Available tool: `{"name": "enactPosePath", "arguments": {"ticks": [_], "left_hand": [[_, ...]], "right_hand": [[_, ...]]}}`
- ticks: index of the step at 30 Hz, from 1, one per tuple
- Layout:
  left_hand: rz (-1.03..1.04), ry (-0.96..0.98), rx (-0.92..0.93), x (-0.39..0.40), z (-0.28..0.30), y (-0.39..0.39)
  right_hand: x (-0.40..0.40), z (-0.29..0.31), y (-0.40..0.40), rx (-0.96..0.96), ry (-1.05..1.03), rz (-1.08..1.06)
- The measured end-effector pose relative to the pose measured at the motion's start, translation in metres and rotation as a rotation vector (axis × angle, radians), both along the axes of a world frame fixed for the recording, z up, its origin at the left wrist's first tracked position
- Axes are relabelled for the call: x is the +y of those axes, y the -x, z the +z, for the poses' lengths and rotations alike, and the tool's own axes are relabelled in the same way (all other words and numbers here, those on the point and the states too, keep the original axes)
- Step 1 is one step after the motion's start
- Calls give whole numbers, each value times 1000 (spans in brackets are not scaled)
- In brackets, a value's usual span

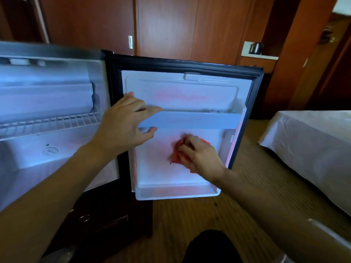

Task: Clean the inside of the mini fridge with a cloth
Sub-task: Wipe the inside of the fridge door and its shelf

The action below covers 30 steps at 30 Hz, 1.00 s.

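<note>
Mini fridge [57,114] with its door [186,88] swung fully open, seen from the head camera. One red cloth [176,152] lies bunched against the white inner panel of the door, below the upper door shelf [191,120] and above the lower door shelf [176,193]. The right hand [201,156] presses the cloth to the panel, its fingers curled over and into the fabric; motion blur hides the exact finger placement. The left hand [125,122] steadies the door at the left end of the upper shelf, fingers spread, with the thumb under the shelf's front rail and the fingertips over its top edge. Two door shelves are visible: small blurred items lie at the right end of the upper one and cannot be identified; the lower one shows only a pink reflection. Inside the cabinet, one wire rack [51,122] spans the compartment beneath a white freezer box [47,95]. One kettle [256,48] stands on a surface [266,56] in the background; one bed [311,141] lies at right.
</note>
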<state>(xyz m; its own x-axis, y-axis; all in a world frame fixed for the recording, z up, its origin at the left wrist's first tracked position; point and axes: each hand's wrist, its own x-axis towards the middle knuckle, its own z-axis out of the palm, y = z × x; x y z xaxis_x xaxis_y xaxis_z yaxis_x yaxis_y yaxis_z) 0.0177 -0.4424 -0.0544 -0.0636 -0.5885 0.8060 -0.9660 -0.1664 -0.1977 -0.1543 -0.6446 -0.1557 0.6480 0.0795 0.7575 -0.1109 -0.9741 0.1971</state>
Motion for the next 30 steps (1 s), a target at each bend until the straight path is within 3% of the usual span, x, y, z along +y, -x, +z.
{"name": "enactPosePath", "arguments": {"ticks": [3,8,11,17,19,22,24,30], "left_hand": [[12,-22,30,1,1,1],[7,-26,50,3,2,4],[8,-27,40,2,1,2],[10,-44,62,5,1,4],[21,-51,82,7,3,7],[19,-48,89,8,4,9],[26,-62,100,7,4,10],[48,-82,49,7,4,7]], "right_hand": [[12,-10,-7,-71,-99,-22],[14,-80,3,114,-119,47],[9,-64,4,95,-100,34],[2,-8,-3,-182,-82,-10],[4,-37,0,-94,-34,44],[3,-91,15,183,50,136],[2,-97,19,228,44,146],[-7,-3,1,-128,140,25]]}}
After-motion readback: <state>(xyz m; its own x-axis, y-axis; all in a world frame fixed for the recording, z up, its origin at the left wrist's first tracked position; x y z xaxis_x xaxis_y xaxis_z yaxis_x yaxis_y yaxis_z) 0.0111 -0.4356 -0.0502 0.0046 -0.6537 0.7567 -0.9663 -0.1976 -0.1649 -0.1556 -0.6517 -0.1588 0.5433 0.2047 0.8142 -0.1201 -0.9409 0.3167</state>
